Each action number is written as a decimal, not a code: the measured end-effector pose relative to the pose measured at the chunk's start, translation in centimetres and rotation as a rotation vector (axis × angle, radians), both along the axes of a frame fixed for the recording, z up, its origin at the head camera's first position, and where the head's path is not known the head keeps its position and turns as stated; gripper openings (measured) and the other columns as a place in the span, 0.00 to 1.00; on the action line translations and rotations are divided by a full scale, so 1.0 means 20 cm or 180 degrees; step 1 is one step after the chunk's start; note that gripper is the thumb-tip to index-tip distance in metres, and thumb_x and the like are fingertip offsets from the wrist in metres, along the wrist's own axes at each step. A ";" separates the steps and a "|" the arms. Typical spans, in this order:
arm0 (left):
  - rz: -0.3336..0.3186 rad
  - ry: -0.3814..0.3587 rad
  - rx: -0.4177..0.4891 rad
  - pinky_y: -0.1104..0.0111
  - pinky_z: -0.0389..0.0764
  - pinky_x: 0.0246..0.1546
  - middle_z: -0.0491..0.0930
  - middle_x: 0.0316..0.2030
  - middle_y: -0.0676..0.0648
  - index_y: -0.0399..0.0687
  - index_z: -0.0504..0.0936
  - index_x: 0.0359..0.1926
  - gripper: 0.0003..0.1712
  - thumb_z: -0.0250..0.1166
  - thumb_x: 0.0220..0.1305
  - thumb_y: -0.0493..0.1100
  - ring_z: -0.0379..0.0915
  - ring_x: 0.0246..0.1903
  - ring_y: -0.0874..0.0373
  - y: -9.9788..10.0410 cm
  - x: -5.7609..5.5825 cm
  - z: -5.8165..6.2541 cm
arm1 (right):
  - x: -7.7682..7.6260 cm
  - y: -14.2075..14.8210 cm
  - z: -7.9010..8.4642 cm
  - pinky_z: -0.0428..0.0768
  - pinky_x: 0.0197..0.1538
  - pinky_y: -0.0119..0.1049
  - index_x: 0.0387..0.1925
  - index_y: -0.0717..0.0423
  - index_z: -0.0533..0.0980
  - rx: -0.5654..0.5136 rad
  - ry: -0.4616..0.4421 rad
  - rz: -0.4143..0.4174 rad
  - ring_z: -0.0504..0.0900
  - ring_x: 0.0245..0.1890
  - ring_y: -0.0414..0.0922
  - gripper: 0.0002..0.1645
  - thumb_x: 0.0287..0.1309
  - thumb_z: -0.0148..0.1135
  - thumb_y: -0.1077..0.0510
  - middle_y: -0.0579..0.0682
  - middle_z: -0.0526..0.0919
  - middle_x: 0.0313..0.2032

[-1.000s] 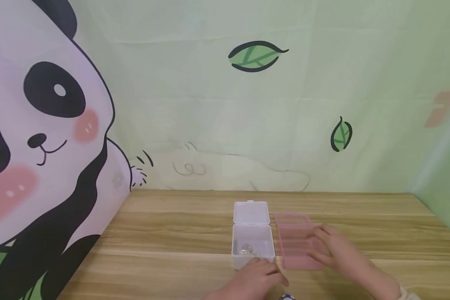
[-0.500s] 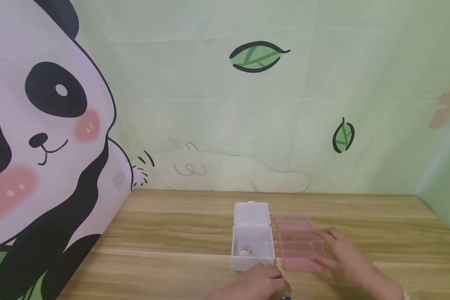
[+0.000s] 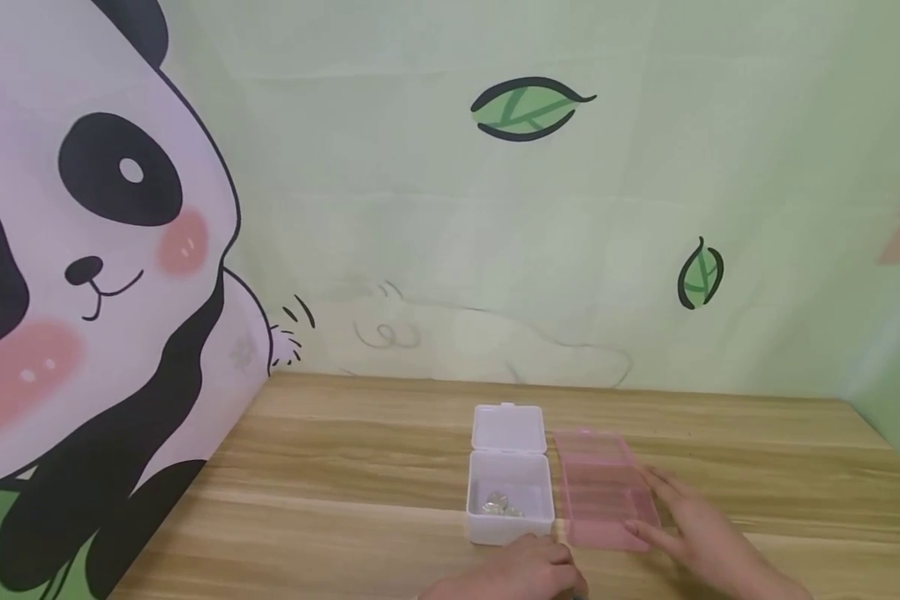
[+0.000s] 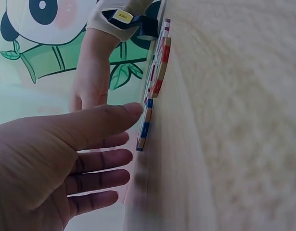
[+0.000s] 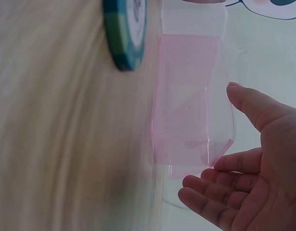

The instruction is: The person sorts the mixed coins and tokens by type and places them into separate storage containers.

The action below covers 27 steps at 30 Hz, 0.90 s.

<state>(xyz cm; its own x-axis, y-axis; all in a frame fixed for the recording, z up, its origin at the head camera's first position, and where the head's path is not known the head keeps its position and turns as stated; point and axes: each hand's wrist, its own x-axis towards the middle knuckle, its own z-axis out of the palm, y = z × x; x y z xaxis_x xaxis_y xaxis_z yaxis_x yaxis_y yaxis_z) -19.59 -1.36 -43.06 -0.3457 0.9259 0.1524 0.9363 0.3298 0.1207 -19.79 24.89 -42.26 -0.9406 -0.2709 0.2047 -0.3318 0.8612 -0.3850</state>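
My left hand (image 3: pixel 513 573) is low in front of the white box, its fingers loosely extended. In the left wrist view its thumb and fingertips are right at the edge of a blue poker chip (image 4: pixel 146 126). My right hand (image 3: pixel 708 537) is beside the right wall of a translucent pink box (image 3: pixel 607 500), thumb and fingertips close to that wall and loosely bent in the right wrist view. The white box (image 3: pixel 510 528) stands left of the pink one, lid raised at the back, with clear shiny pieces (image 3: pixel 498 503) inside.
Red-edged poker chips (image 4: pixel 161 67) lie beyond the blue one in the left wrist view. A green-edged chip (image 5: pixel 123 33) shows close up in the right wrist view. Behind the wooden table (image 3: pixel 345 467) hangs a printed panda backdrop (image 3: pixel 420 208).
My left hand has drawn down from the white box's front rim and now mostly covers the blue chip in the head view. My right hand stays by the pink box; the head view has shifted slightly.
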 end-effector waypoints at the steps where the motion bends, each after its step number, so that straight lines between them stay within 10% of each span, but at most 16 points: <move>1: 0.0002 0.0010 -0.0011 0.91 0.62 0.42 0.81 0.41 0.65 0.61 0.83 0.45 0.12 0.62 0.62 0.53 0.71 0.40 0.79 0.00 0.00 0.00 | 0.00 0.00 0.00 0.74 0.53 0.65 0.66 0.66 0.62 -0.0005 -0.0006 0.0003 0.72 0.57 0.70 0.47 0.56 0.62 0.39 0.72 0.68 0.62; 27: 0.0020 0.0115 -0.0062 0.91 0.56 0.43 0.79 0.39 0.64 0.61 0.84 0.43 0.12 0.67 0.57 0.51 0.69 0.42 0.75 0.02 -0.02 -0.04 | -0.01 0.00 -0.01 0.79 0.49 0.59 0.63 0.69 0.66 -0.0101 0.0237 0.0067 0.79 0.50 0.63 0.45 0.55 0.66 0.42 0.68 0.68 0.63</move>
<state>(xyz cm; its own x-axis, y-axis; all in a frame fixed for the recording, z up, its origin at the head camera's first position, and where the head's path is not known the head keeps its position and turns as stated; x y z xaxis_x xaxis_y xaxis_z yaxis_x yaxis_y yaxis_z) -19.98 -1.05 -43.85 -0.3461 0.9266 0.1469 0.9379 0.3375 0.0803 -19.92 24.94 -42.38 -0.9166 -0.2828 0.2825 -0.3784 0.8415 -0.3856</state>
